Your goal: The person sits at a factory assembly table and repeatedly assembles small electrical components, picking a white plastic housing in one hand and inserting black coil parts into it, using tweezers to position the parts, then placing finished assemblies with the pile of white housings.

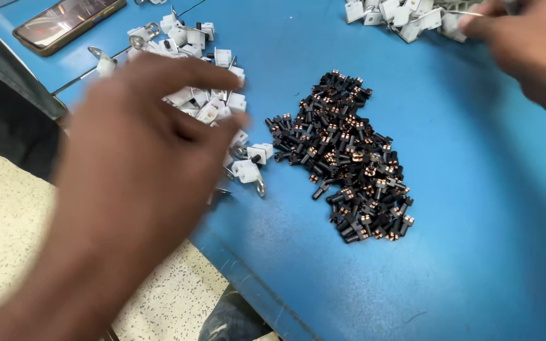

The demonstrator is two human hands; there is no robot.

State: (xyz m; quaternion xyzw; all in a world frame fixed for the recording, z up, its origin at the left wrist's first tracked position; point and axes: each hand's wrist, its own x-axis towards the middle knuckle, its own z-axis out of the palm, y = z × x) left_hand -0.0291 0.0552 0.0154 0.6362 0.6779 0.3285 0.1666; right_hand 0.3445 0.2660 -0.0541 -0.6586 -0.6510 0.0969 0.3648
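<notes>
While blurred, left hand (140,183) fingers spread, empty, over white plastic parts (210,95).

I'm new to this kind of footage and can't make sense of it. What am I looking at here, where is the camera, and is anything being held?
The single picture comes from a camera worn on a person's head, looking down at their own two bare hands over a blue table. The left hand is blurred and spread above a pile of small white plastic parts with metal clips; whether it holds anything cannot be told. The right hand reaches into a second pile of white parts at the far edge. Between them lies a heap of small black parts with copper windings. A phone rests at the far left.
</notes>
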